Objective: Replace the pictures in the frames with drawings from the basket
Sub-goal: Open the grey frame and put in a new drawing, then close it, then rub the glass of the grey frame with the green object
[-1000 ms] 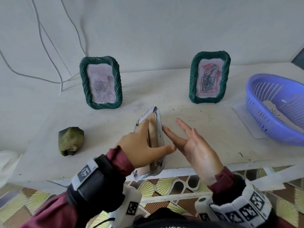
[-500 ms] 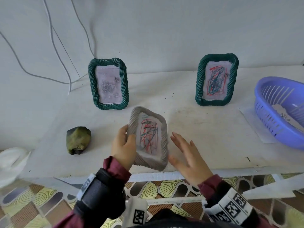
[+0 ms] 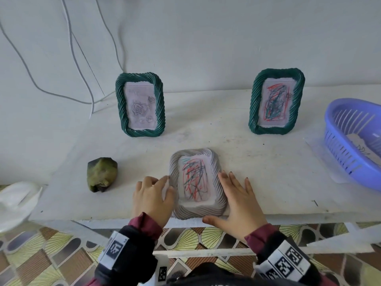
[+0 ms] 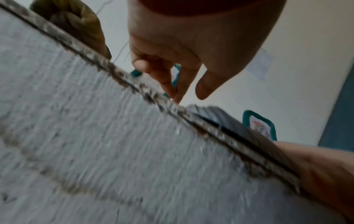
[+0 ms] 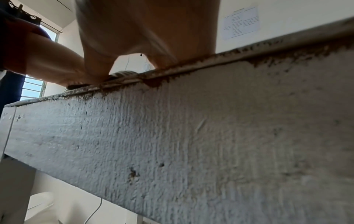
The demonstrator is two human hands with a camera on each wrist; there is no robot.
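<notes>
A grey twisted-rim frame (image 3: 215, 168) with a red, blue and black scribble drawing (image 3: 193, 182) sits face up at the table's front edge. Whether it lies flat or leans back I cannot tell. My left hand (image 3: 153, 195) touches its left side, fingers loosely curled and nothing between thumb and fingers in the left wrist view (image 4: 182, 45). My right hand (image 3: 239, 199) lies flat along its right side, fingers straight. Two green frames stand at the back: the left one (image 3: 120, 104) holds a grey rose picture, the right one (image 3: 254, 108) a scribble. The purple basket (image 3: 329, 120) at far right holds paper drawings (image 3: 362, 147).
A green-brown lump (image 3: 102, 174) lies on the table left of my hands. A white sheet (image 3: 315, 147) lies under the basket. White cables (image 3: 76, 58) hang down the wall at the back left. A white object (image 3: 16, 201) sits off the table's left end.
The left hand turned the grey frame from edge-on to show the drawing, then lowered it onto the table's front edge. Both hands now rest at its sides.
</notes>
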